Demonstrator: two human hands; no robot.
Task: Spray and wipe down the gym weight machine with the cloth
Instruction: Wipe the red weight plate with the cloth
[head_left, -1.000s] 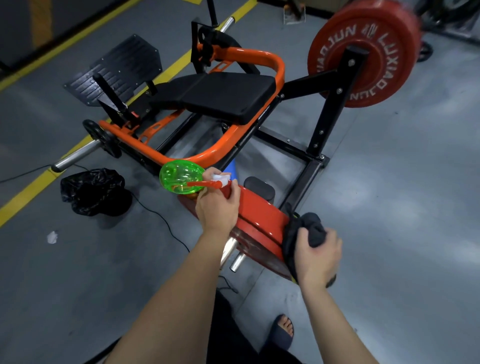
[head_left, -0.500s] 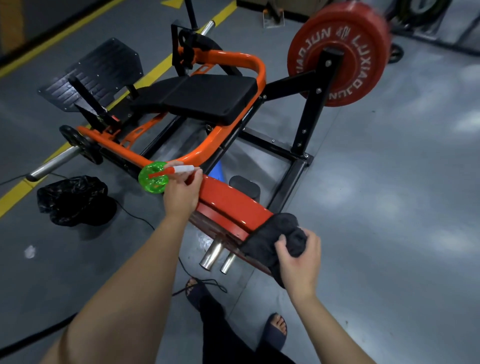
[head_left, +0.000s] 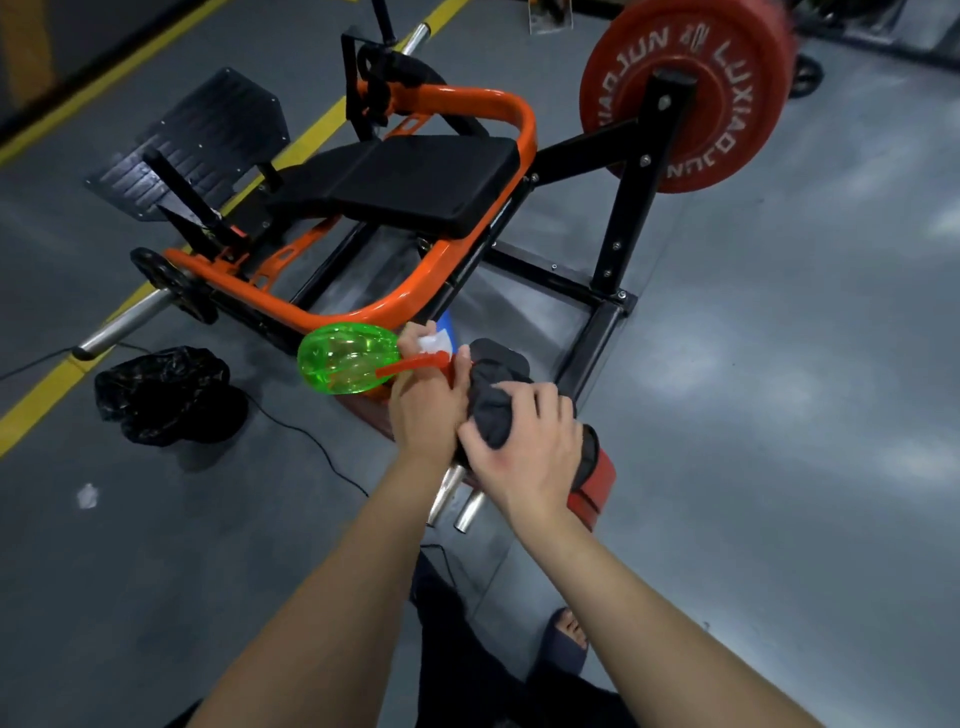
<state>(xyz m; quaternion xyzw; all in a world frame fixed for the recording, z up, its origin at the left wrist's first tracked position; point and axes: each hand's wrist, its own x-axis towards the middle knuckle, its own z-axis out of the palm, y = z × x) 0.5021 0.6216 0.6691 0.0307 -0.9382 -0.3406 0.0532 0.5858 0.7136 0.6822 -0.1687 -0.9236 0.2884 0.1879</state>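
Head view: right hand, its grip curled around a bunched dark grey cloth, over a red weight plate. The left hand grips a translucent green spray bottle. The orange-and-black weight machine lies beyond. Firm, overlapping strokes should wipe best.

The grey floor is crossed by a yellow line on the left, and the weight machine stands on it partly over that line. Beside the machine lie a crumpled black bag, a thin black cable and, further left, a small white scrap.
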